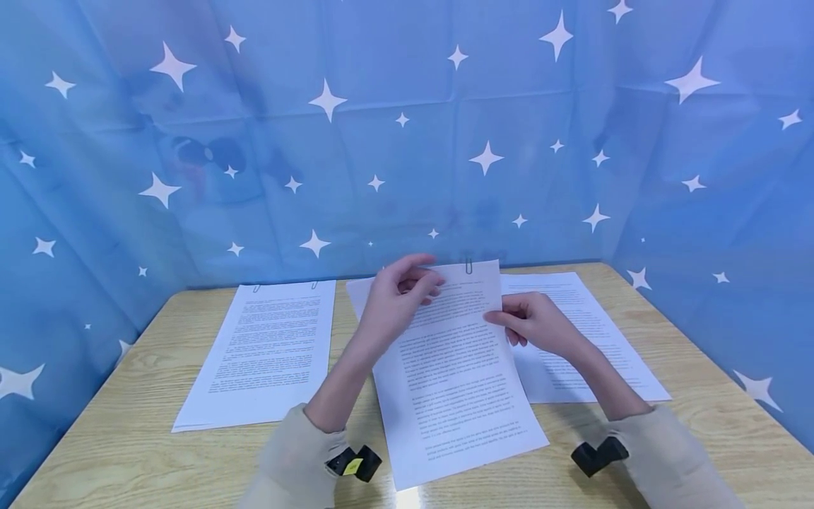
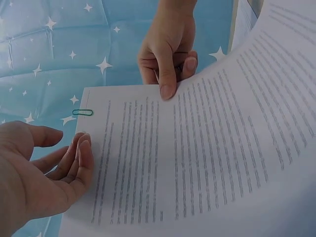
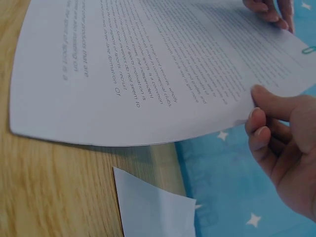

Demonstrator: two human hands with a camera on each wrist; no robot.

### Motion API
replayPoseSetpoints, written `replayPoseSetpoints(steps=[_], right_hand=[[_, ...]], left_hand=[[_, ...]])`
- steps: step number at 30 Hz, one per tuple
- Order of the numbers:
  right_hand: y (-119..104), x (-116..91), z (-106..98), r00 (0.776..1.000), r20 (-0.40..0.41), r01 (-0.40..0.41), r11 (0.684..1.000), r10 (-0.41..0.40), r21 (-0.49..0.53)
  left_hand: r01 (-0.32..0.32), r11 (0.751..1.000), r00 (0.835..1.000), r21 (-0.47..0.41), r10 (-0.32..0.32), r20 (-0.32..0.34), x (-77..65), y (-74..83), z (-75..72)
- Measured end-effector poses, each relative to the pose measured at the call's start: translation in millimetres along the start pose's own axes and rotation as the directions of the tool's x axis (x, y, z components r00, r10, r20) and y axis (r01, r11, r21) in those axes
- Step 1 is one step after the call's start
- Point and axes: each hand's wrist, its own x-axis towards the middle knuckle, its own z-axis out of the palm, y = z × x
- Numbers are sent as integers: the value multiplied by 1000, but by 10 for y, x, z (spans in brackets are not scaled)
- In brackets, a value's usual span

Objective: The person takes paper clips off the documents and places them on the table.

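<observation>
Evidently pinching printed papers (image 1: 458, 403) by the right edge in the right hand (image 1: 539, 325), up over the wood-grained tabletop (image 1: 114, 438), with the left hand (image 1: 397, 295) relaxed and gripping nothing near the top. Could slip or fan apart, from so one-sided a pinch and just one visible paper clip (image 1: 468, 267). Seemingly thin, smooth, gently bowed up close, ahead of flat printed sheets (image 1: 273, 346) and a creased, star-patterned cloth curtain (image 1: 381, 148)

Table (image 1: 127, 396), curtain (image 1: 394, 191) behind. On table: left papers (image 1: 263, 353), 2 paper clips (image 1: 314, 285) on far edge; right papers (image 1: 588, 353), partly behind middle papers (image 1: 454, 385). Between both: middle papers, 1 clip (image 1: 468, 266) on top edge near right corner, left hand (image 1: 397, 293) before upper part, right hand (image 1: 538, 322) at right edge
</observation>
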Motion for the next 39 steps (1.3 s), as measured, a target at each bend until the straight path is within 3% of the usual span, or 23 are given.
replayPoseSetpoints(steps=[13,20,28,39], right_hand=[[-19,10,18,1000,2,15,1000,-15,-6],[-19,7,18,1000,7,0,1000,0,4],[9,9,16,1000,18,13,1000,-13,9],[14,11,13,1000,12,20,1000,-20,3]], left_hand=[[-9,998,999,-58,12,37,83,-3,243],[-36,998,999,-52,36,-1,110,-19,348],[-71,997,996,-13,70,-54,87,-21,388],[-130,991,989,34,132,-71,79,-31,402]])
